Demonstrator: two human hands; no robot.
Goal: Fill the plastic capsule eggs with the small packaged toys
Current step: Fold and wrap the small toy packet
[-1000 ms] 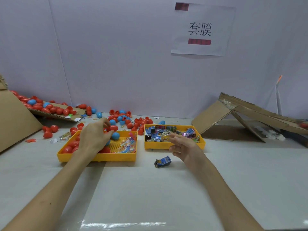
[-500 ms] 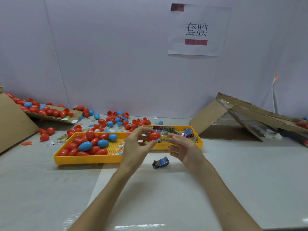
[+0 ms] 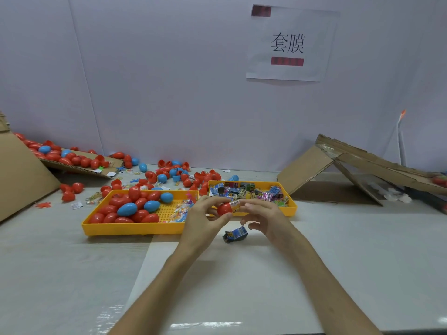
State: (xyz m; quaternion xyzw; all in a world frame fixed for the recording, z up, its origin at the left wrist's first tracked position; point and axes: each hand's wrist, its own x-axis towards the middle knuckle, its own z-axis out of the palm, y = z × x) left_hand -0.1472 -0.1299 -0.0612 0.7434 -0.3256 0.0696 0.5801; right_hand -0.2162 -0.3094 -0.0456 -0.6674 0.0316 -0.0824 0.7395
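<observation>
Here, at frame centre, fingers of the left hand [image 3: 205, 220] curl round a red capsule egg [image 3: 223, 209] while the right hand [image 3: 266, 217] pinches a packaged toy [image 3: 234, 203] against it. Next, probably: press it inside and close the shell.

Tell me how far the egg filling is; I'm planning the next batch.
Done, seemingly: closed eggs lie in the left tray, though whether filled cannot be seen. In hand: the left hand holds a red egg, the right hand pinches a packet against it. Left: the right tray full of packets, open halves behind.
</observation>
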